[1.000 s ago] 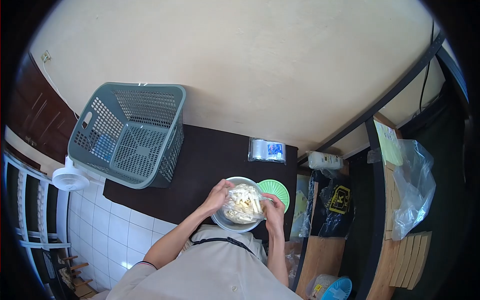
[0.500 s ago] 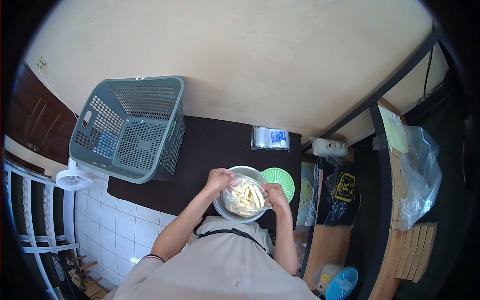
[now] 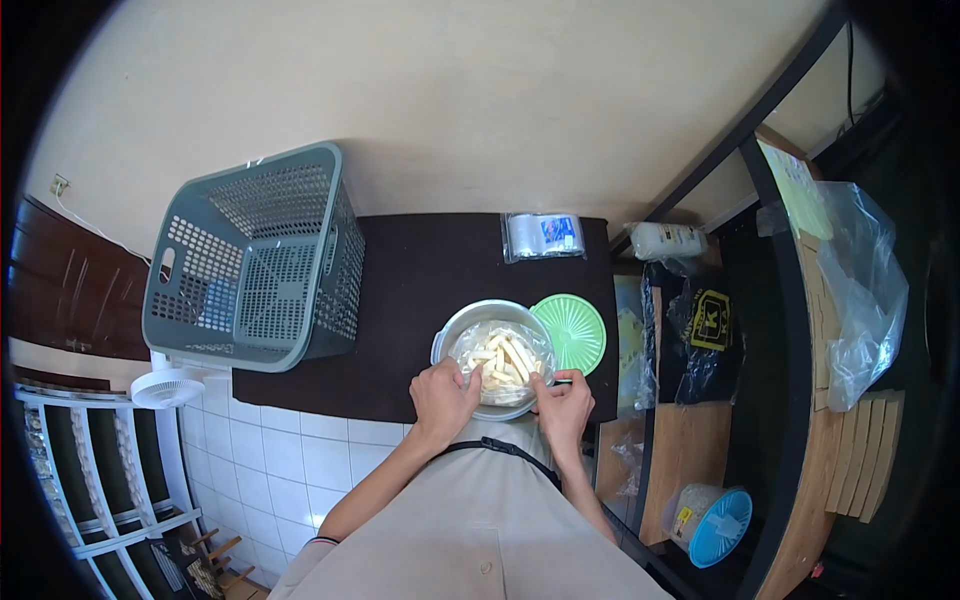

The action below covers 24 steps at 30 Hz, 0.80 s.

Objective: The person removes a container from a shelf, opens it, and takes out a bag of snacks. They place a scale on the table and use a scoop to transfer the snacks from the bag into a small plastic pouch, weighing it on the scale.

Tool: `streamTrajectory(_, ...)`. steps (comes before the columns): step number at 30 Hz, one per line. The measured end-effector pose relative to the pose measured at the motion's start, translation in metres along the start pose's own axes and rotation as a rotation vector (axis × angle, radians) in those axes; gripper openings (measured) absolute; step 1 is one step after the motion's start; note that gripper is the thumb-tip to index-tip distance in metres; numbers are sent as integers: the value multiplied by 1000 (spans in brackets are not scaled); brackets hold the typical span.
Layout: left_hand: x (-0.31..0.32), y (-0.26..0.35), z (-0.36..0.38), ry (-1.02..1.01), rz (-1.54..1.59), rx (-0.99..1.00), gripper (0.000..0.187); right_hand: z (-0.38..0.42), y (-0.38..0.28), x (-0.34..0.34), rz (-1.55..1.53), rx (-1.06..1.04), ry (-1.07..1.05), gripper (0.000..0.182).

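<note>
A clear plastic bag [image 3: 476,350] filled with pale, finger-length sticks [image 3: 512,362] lies inside a round grey metal bowl [image 3: 462,318]. My left hand [image 3: 444,402] is closed at the bowl's near left rim, its fingers pinching the edge of the bag. On the near right, my right hand [image 3: 563,406] grips the bag between thumb and fingers. Close against the bowl's right side is a ribbed, light green round lid [image 3: 578,335]. Part of the bag's near edge is hidden by my fingers.
A large grey-green perforated basket [image 3: 345,280] stands at the left of the dark table [image 3: 420,260]. Near the wall lies a packet of clear bags [image 3: 543,237]. Shelving [image 3: 690,450] on the right holds a blue-lidded container [image 3: 715,525]. A white fan [image 3: 166,386] is at lower left.
The bag of sticks has been lowered deeper into the bowl, and both hands have come down to its near rim. My view has shifted somewhat.
</note>
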<state>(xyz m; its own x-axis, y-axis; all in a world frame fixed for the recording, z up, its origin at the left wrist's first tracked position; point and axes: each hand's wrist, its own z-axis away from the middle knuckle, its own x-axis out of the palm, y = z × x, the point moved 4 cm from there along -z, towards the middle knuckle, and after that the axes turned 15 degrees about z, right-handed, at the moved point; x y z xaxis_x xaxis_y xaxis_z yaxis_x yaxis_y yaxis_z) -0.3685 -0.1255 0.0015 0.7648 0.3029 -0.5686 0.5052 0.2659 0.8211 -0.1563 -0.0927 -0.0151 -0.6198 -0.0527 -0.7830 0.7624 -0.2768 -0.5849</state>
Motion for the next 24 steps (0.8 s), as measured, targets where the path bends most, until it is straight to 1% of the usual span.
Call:
streamTrajectory(1,5,-8,1,19,51,-40,37,0,4,6,-132,58,-83,29)
streamTrajectory(2,8,-14,2,21,52,-49,37,0,6,11,-264,112,-162,27)
streamTrajectory(3,10,-21,0,-14,116,-117,37,1,4,12,-360,87,-157,20)
streamTrajectory(4,11,-27,-2,-49,181,-186,37,2,6,15,-354,82,-163,20)
streamTrajectory(5,15,-38,-2,-114,301,-364,32,4,13,20,-542,137,-193,17)
streamTrajectory(6,16,-43,0,-106,307,-367,32,4,16,24,-731,188,-219,14)
streamTrajectory(7,16,-44,2,-98,422,-394,32,3,17,24,-727,179,-221,14)
streamTrajectory(8,17,-44,5,-93,537,-423,32,4,22,27,-811,305,-260,12)
streamTrajectory(9,18,-43,7,-91,541,-423,32,7,27,30,-894,436,-297,11)
streamTrajectory(10,17,-34,8,-96,565,-516,31,7,30,32,-889,435,-295,11)
streamTrajectory(11,18,-30,10,-100,591,-611,31,8,31,34,-934,419,-246,9)
streamTrajectory(12,22,-34,10,-99,598,-615,31,9,33,36,-977,401,-197,8)
streamTrajectory(14,33,-48,10,-123,687,-708,32,11,34,39,-987,376,-202,7)
streamTrajectory(16,34,-46,7,-129,698,-721,31,12,34,43,-1047,350,-185,7)
streamTrajectory(17,36,-47,6,-129,764,-772,28,12,34,43,-1038,354,-191,11)
streamTrajectory(18,39,-47,6,-126,831,-824,26,12,36,44,-1035,348,-203,11)
streamTrajectory(19,38,-48,5,-114,833,-822,26,10,39,48,-1118,405,-245,14)
streamTrajectory(20,39,-50,4,-82,932,-888,22,8,42,53,-1203,462,-286,17)
streamTrajectory(21,41,-51,3,-51,1033,-952,19,4,47,55,-1207,455,-293,17)
streamTrajectory(22,42,-50,2,-46,1032,-944,19,2,50,59,-1298,512,-360,21)
streamTrajectory(23,45,-49,3,-11,1150,-950,18,-1,53,63,-1387,571,-429,24)
streamTrajectory(24,47,-49,6,25,1269,-958,19,-5,59,64,-1388,569,-435,24)
